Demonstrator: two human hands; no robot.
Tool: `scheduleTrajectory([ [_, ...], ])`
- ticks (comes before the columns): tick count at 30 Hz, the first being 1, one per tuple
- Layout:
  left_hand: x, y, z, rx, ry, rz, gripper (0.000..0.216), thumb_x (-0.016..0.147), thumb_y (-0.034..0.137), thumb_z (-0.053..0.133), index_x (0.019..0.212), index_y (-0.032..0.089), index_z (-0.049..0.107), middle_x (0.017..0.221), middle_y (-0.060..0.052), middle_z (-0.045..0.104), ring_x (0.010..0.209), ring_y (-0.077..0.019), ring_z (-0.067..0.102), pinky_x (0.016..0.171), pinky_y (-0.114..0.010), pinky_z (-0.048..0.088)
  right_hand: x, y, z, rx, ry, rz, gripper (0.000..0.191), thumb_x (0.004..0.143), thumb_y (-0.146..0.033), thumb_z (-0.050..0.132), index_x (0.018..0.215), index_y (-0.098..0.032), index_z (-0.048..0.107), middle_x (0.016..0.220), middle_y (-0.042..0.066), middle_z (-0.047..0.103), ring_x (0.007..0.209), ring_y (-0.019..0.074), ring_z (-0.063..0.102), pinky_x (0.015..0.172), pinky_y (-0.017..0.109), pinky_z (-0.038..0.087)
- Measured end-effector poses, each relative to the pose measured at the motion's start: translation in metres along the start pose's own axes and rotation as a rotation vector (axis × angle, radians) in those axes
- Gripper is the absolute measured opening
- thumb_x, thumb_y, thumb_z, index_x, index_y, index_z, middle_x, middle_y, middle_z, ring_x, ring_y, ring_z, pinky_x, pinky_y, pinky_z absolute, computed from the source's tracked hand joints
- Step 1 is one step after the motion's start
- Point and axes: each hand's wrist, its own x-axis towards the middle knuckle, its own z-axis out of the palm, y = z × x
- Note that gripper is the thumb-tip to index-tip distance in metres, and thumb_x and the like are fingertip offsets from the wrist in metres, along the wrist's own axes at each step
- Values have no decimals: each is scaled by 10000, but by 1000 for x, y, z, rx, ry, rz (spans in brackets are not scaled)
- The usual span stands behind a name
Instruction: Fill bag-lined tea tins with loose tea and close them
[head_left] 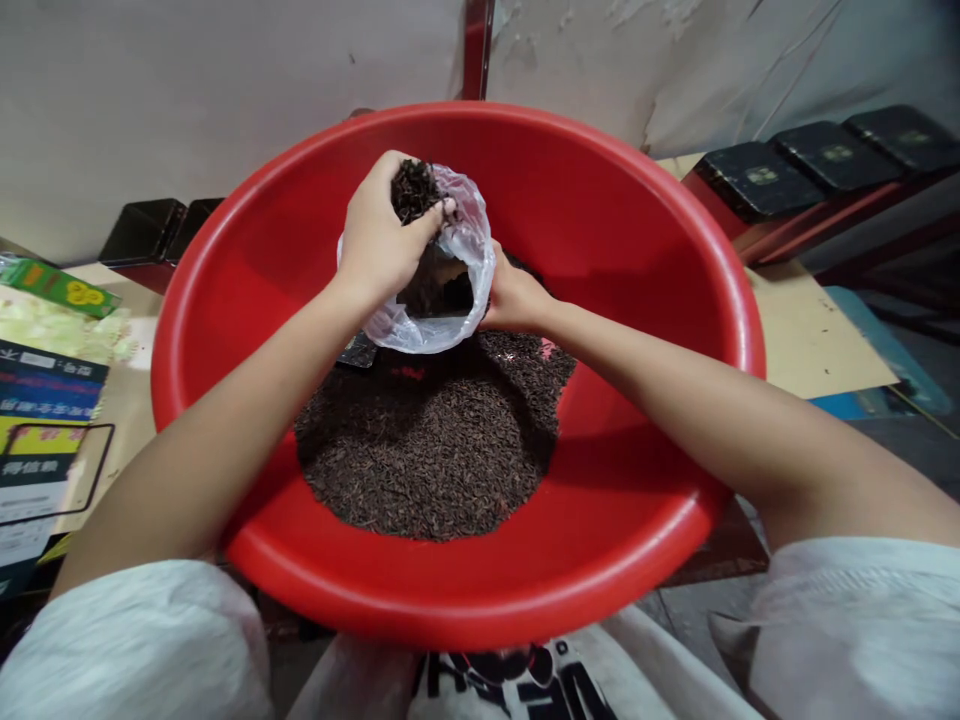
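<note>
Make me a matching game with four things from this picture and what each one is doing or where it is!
Things:
1. red basin
2. plastic bag
3. left hand
4. black tins

Place or state:
A. closed on a handful of dark leaves
B. in a row at the far right
C. held at its rim by the right hand
D. has a big pile of dark leaves in its bottom

Right pairs: 1-D, 2-C, 3-A, 4-B.
</note>
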Motion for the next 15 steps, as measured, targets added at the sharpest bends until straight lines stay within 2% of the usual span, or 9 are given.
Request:
scheduleTrajectory([
  [5,0,5,2,84,76,-40,423,743,478,649,645,238,315,759,29,497,737,-138,402,721,-253,359,1,1,3,-13,14,14,1062,576,-477,697,1428,-155,150,1405,197,393,1155,413,539,881,537,486],
  [8,0,8,4,47,57,-25,464,758,576,591,594,223,338,663,23,429,656,-129,376,645,-267,318,0,1,4,-1,35,2,1038,578,-475,693,1429,-185,174,1419,182,389,1124,404,558,864,536,493],
  [10,0,8,6,-33,1,24,446,820,545,502,566,216,340,616,23,359,603,-121,345,609,-277,288,-1,0,4,21,56,-5,1023,571,-472,695,1426,-205,201,1432,169,385,1104,397,570,857,530,498],
  [12,2,6,8,-53,-29,42,413,859,437,432,539,218,289,592,19,317,580,-122,326,606,-289,288,-1,-1,4,28,60,3,1019,564,-470,694,1425,-214,214,1438,162,384,1082,393,582,846,528,502],
  [15,5,2,10,78,-13,-29,329,823,327,431,526,227,329,608,-5,449,644,-155,444,686,-312,367,-1,-1,3,10,43,6,1018,565,-468,689,1426,-206,213,1447,163,372,1077,389,585,835,520,509],
])
